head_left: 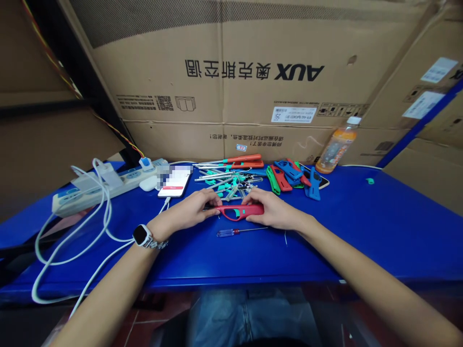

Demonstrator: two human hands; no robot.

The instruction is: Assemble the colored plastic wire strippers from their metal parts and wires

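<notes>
Left hand (193,210) and right hand (272,212), snug around red handle (237,212) ends.

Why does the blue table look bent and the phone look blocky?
Head view: the wide lens seems to bow the long blue table and stretch the arms near the corners. Head view: a blocky mosaic hides the top of the white smartphone. Head view: even light, soft shadows under the left hand and right hand holding the sharp red plastic handle shell.

Light: even, moderate; soft shadows on the glossy blue table top (361,231).
Focus: red plastic handle shell (253,209) sharp.
Edges: bowed, dimmer.
</notes>
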